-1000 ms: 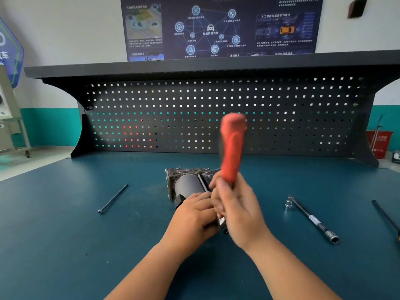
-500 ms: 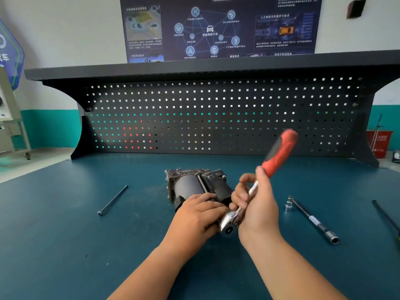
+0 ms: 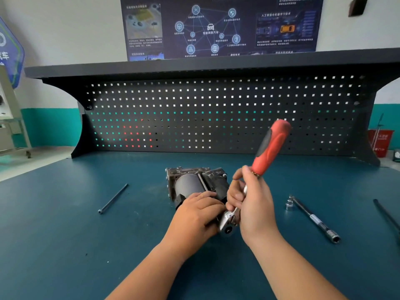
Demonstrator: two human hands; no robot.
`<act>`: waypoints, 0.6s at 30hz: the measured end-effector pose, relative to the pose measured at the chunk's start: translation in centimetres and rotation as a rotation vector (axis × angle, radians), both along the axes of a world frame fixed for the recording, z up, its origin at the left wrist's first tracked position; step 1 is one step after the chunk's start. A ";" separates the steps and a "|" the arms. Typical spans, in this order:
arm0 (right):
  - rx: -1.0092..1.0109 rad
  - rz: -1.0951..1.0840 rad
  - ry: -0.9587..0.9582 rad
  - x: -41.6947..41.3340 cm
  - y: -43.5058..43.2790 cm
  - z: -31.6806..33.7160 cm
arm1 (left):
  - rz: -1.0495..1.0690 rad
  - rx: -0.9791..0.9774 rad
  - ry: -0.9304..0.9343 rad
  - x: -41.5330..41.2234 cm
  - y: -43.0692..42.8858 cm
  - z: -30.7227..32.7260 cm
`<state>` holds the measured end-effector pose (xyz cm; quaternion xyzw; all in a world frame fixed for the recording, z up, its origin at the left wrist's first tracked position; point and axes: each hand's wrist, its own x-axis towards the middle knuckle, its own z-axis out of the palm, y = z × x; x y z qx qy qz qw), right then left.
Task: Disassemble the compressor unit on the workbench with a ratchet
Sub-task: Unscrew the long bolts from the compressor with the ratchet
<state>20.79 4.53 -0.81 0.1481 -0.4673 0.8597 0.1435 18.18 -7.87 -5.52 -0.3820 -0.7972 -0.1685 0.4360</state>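
The compressor unit (image 3: 194, 182), a dark cylinder with a metal end plate, lies at the middle of the blue workbench (image 3: 65, 245). My left hand (image 3: 195, 215) presses down on its near end. My right hand (image 3: 252, 204) grips the steel shaft of the ratchet (image 3: 270, 148), just below its red and black handle, which points up and to the right. The chrome ratchet head (image 3: 227, 224) sits at the compressor's near end, between my hands. What the head engages is hidden.
A long dark bolt (image 3: 113, 199) lies on the bench to the left. An extension bar with a socket (image 3: 313, 219) lies to the right, and another dark rod (image 3: 387, 215) near the right edge. The black pegboard (image 3: 216, 113) closes off the back.
The ratchet handle swung from upright to tilted right a second ago, and has since swung back a little toward upright. My left hand stayed on the compressor.
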 end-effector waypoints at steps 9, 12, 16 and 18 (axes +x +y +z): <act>0.521 0.060 0.370 0.0 -0.2 -0.6 | -0.094 -0.024 0.044 0.0 -0.4 0.5; 0.405 0.117 0.312 0.0 -0.1 -0.6 | -0.109 -0.009 0.090 0.0 -0.2 0.5; 0.132 0.116 0.140 0.2 -0.2 -0.2 | -0.080 -0.037 0.037 0.0 -0.2 0.3; -0.117 0.101 -0.029 -0.4 0.2 -0.1 | -0.041 -0.014 -0.014 0.1 -0.2 0.2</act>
